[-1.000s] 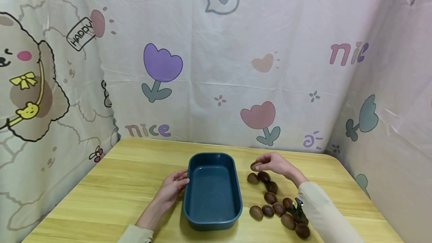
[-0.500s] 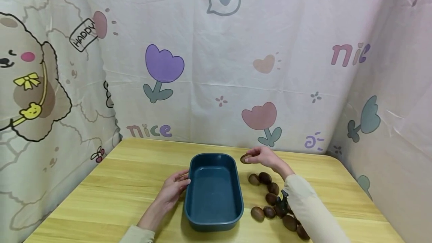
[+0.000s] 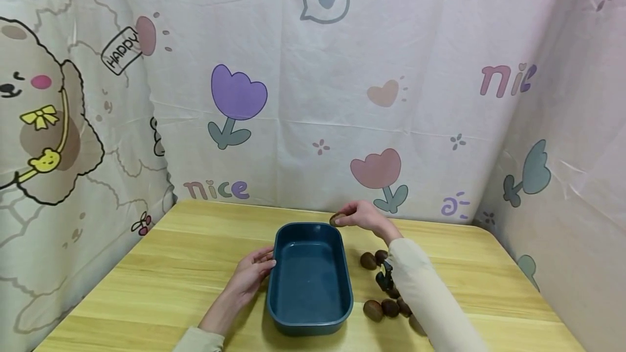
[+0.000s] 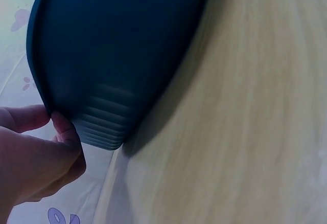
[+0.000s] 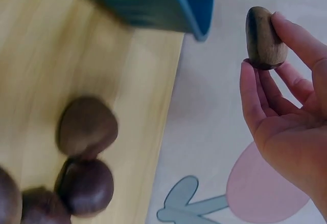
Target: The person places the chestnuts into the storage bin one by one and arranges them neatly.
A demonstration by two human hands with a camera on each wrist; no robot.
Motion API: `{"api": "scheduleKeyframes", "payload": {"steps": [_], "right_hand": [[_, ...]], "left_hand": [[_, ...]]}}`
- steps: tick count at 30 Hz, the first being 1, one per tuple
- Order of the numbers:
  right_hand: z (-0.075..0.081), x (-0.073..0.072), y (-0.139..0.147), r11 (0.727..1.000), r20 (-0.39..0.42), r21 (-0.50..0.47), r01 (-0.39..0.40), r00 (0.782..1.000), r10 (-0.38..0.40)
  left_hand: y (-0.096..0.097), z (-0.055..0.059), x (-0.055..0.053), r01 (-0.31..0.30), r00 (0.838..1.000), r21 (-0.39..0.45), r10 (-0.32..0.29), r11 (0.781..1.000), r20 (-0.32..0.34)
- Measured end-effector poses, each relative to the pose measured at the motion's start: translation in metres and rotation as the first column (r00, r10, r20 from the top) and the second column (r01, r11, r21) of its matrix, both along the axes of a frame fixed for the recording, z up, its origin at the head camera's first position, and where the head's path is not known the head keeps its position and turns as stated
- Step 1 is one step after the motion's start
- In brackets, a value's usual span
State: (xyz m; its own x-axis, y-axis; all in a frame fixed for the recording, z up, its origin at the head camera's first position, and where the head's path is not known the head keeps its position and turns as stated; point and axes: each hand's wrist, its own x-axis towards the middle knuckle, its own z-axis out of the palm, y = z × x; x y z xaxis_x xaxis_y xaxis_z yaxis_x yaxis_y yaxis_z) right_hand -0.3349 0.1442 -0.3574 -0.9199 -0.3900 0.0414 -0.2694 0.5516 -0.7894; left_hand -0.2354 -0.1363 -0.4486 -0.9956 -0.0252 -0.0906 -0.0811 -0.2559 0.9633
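One oval brown chestnut (image 5: 265,39), pinched by the right hand (image 5: 288,114); the left hand (image 3: 248,277) apparently grips the blue rectangular tray (image 3: 310,289). Release low inside it.

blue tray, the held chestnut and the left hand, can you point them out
Blue tray (image 3: 310,287): head view, on its bare inner floor.
Held chestnut (image 5: 265,40): right wrist view, on the middle of its side.
Left hand (image 3: 248,275): head view, behind the fingers.

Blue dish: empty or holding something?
Empty: in the head view the blue dish shows only its bare floor; one chestnut is pinched in the right hand.
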Motion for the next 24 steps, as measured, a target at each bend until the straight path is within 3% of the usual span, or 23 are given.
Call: {"api": "scheduleKeyframes", "payload": {"steps": [12, 17, 24], "right_hand": [[-0.003, -0.002, -0.039, 0.987, 0.043, -0.156, 0.027, 0.999, -0.020], [-0.015, -0.001, -0.057, 0.975, 0.054, -0.218, 0.043, 0.998, -0.032], [-0.036, 0.004, -0.080, 0.972, 0.077, -0.228, 0.058, 0.996, -0.042]], "left_hand": [[0.003, -0.003, 0.000, 0.004, 1.000, 0.005, -0.004, 1.000, -0.011], [0.002, -0.003, 0.000, 0.001, 1.000, 0.004, -0.001, 1.000, -0.012], [0.000, -0.002, 0.000, -0.005, 1.000, 0.002, 0.005, 1.000, -0.016]]}}
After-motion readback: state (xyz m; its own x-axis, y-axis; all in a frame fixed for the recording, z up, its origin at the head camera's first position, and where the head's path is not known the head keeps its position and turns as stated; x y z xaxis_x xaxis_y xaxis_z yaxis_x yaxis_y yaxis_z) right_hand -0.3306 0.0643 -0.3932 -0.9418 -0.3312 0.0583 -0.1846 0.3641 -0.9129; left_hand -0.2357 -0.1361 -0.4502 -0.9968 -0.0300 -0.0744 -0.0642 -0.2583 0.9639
